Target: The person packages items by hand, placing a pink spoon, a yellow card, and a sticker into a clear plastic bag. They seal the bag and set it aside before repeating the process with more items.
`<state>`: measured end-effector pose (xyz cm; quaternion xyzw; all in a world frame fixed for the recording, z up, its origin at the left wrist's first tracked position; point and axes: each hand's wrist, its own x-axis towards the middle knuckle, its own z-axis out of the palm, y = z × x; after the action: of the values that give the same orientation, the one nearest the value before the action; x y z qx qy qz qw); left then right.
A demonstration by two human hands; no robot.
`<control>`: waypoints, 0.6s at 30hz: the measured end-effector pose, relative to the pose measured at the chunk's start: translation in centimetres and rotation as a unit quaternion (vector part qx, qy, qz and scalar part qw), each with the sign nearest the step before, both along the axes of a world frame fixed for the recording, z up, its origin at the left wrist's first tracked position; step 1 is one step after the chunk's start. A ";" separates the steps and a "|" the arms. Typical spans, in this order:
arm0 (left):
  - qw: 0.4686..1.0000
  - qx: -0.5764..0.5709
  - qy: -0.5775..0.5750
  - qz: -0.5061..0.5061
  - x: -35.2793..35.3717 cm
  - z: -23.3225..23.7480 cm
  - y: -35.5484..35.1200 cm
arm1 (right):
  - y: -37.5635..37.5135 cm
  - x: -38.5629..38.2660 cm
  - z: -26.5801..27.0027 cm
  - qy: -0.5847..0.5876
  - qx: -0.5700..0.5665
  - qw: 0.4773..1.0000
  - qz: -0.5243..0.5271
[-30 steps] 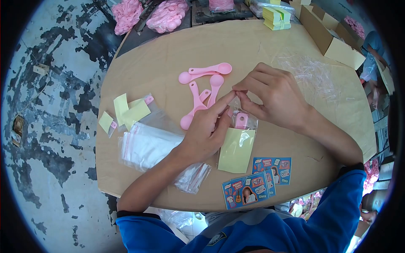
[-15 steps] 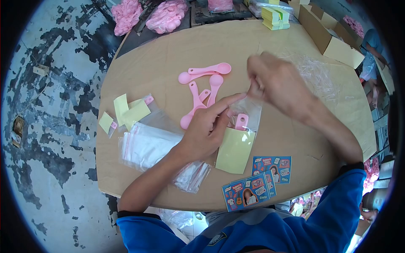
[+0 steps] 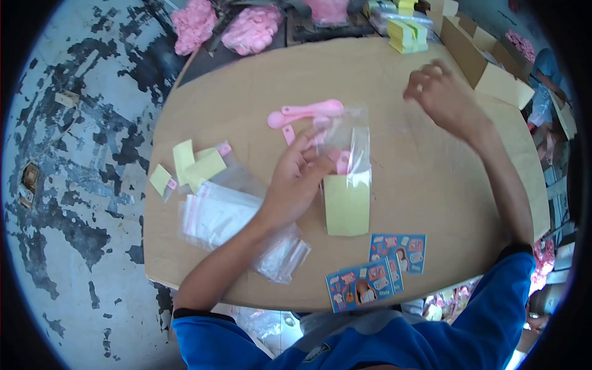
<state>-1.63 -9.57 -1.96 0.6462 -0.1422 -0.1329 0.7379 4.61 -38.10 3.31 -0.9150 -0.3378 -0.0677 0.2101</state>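
Observation:
My left hand [image 3: 299, 176] pinches the left side of a clear plastic bag [image 3: 361, 145] near the middle of the table. Inside the bag are a yellow card [image 3: 348, 206] and a pink spoon handle [image 3: 343, 162] above it. Just beyond that hand lie pink measuring spoons [image 3: 314, 110], partly covered by the bag. My right hand [image 3: 441, 92] is raised at the right, apart from the bag, its fingers curled and blurred; whether anything is between them cannot be made out.
Empty clear bags [image 3: 222, 213] lie at the left, beside filled bags with yellow cards [image 3: 206, 169]. Blue printed cards [image 3: 364, 283] lie at the near edge. Beyond are a yellow card stack [image 3: 407, 37], an open carton [image 3: 487, 55] and pink bundles [image 3: 253, 29].
My right hand has left the bag's top edge and moved right and away from me. The bag now stands more upright in my left hand, its clear upper part spread out.

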 end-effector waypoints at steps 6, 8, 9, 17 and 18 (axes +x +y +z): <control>0.999 0.000 -0.017 -0.028 0.1 -1.3 0.3 | 6.1 -4.5 -0.5 -0.160 0.136 0.976 0.053; 0.999 0.008 -0.035 -0.010 0.1 -1.1 0.1 | 7.0 -5.2 -1.3 -0.149 0.137 0.978 0.049; 1.000 0.014 -0.025 -0.009 0.0 -0.6 0.1 | 7.5 -5.6 -1.7 -0.128 0.148 0.980 0.028; 0.999 -0.001 -0.052 -0.003 -0.1 -0.5 0.5 | 8.2 -5.6 -4.7 0.300 0.295 0.907 0.010; 0.999 -0.016 -0.051 -0.001 -0.2 -0.4 0.3 | 8.4 -5.5 -5.3 0.308 0.328 0.892 0.037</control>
<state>-1.79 -9.22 -2.36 0.6404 -0.1823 -0.0982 0.7396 -0.90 -29.68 -2.02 -0.7559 -0.2479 0.1187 0.5942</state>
